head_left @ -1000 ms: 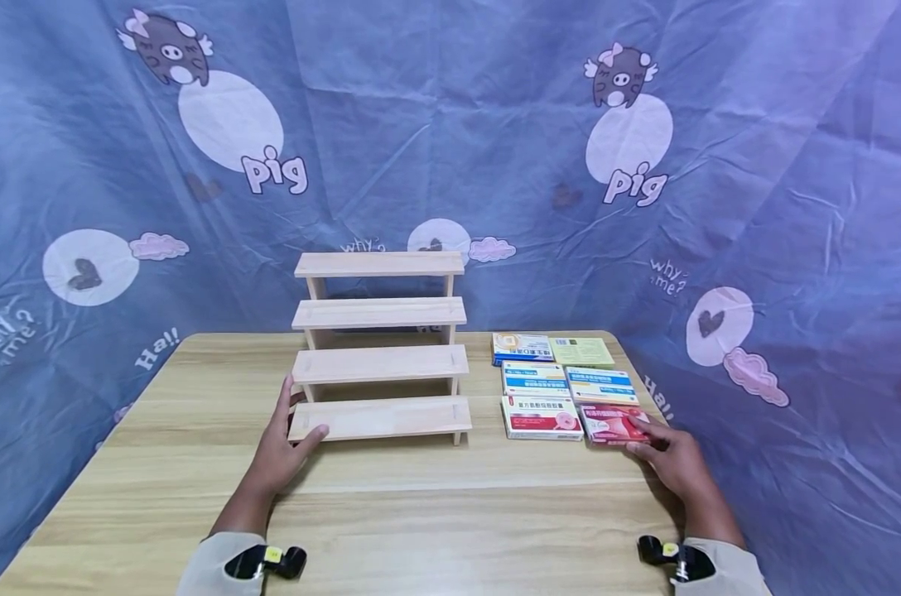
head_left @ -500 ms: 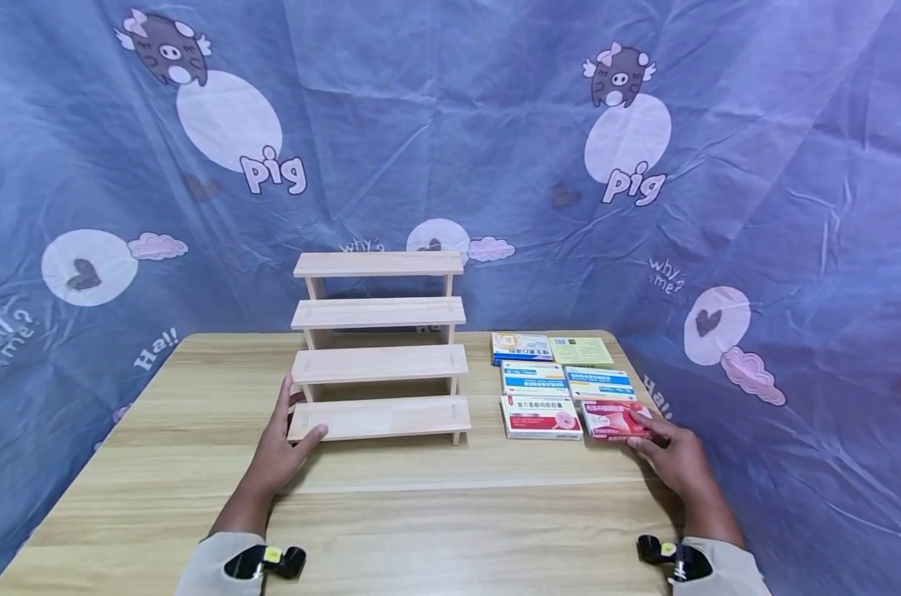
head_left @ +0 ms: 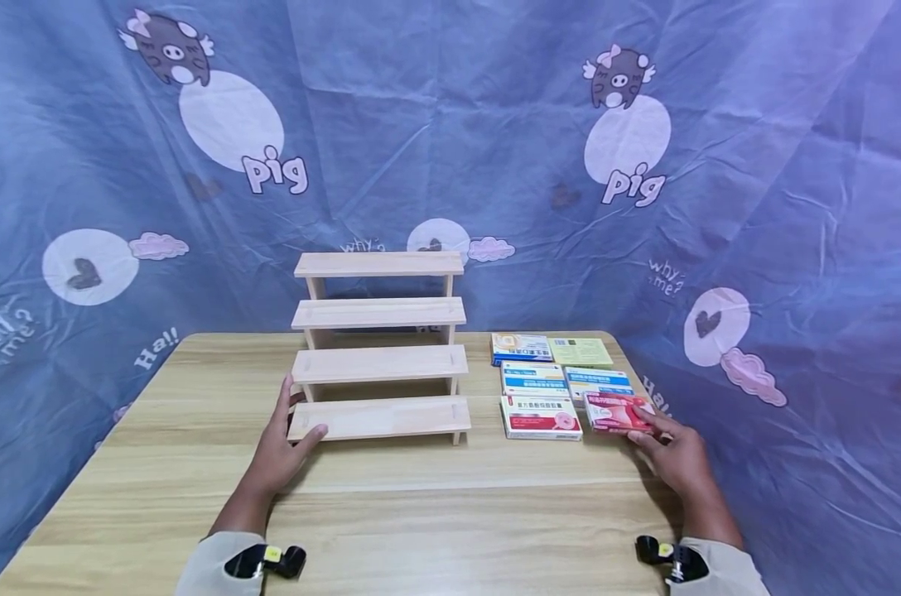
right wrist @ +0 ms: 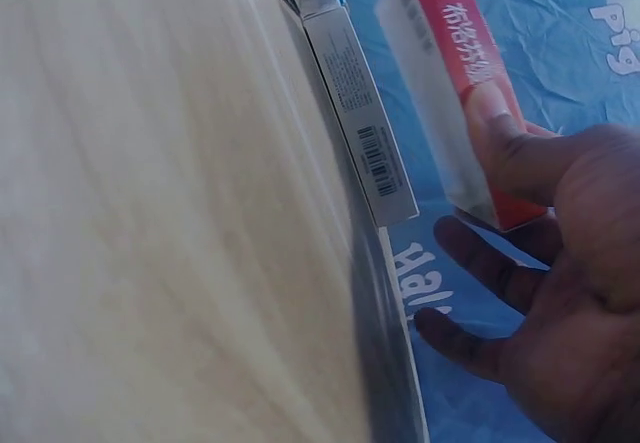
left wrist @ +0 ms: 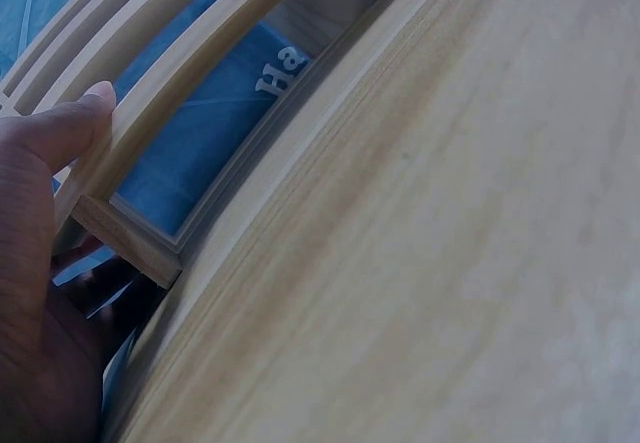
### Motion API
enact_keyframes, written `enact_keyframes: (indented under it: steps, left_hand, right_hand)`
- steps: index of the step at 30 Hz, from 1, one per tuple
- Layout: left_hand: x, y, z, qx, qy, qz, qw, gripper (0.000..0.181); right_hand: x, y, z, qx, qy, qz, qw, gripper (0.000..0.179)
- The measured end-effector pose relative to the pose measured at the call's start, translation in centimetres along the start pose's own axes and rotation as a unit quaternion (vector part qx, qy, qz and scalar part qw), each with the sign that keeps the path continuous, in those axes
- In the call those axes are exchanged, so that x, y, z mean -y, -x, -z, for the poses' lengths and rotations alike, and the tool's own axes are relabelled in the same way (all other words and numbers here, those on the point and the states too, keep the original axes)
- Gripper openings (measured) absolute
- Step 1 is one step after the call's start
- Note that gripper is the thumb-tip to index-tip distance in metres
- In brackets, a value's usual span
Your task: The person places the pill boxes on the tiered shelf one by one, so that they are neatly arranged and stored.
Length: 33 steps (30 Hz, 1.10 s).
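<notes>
My left hand (head_left: 277,451) grips the left end of the lowest step of a pale wooden step-shaped display rack (head_left: 379,416). In the left wrist view its thumb (left wrist: 75,128) lies on top of the step, with the other fingers down at the side in shadow. On the right, my right hand (head_left: 677,459) pinches the right end of a red medicine box (head_left: 609,411). The right wrist view shows this red and white box (right wrist: 440,103) raised between thumb and fingers, above the level of a white box (right wrist: 355,103) with a barcode.
Left of the red box lies a white and red medicine box (head_left: 542,418). Behind are two white and blue boxes (head_left: 534,379), a blue and white one (head_left: 522,348) and a pale green one (head_left: 583,353). Blue pig-print cloth (head_left: 436,149) hangs behind the wooden table (head_left: 450,521).
My right hand has lifted the red medicine box off the table, its left end now overlapping the white and blue box behind. The left hand and rack have not moved.
</notes>
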State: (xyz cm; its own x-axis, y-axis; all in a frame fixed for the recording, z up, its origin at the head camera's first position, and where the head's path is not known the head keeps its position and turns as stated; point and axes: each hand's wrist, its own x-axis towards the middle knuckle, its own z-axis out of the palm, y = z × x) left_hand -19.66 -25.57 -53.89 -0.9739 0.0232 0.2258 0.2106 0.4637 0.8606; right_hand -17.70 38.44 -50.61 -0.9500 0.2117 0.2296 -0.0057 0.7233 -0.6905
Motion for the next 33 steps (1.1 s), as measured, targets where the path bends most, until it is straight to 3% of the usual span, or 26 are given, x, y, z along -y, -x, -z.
enact_keyframes:
  steps: [15, 24, 33]
  left_hand:
    - [0.3, 0.0, 0.2, 0.0, -0.014, 0.001, 0.9999, 0.109]
    - [-0.2, 0.2, 0.3, 0.003, -0.012, 0.006, 0.9999, 0.112]
    - [-0.2, 0.1, 0.3, 0.003, -0.016, 0.009, 0.9998, 0.111]
  right_hand:
    - [2.8, -1.2, -0.5, -0.094, -0.018, 0.012, 0.9953, 0.046]
    - [4.5, -2.4, -0.7, -0.097, -0.021, 0.012, 0.995, 0.045]
    - [7.7, -3.8, -0.9, -0.105, -0.039, 0.02, 0.9935, 0.044]
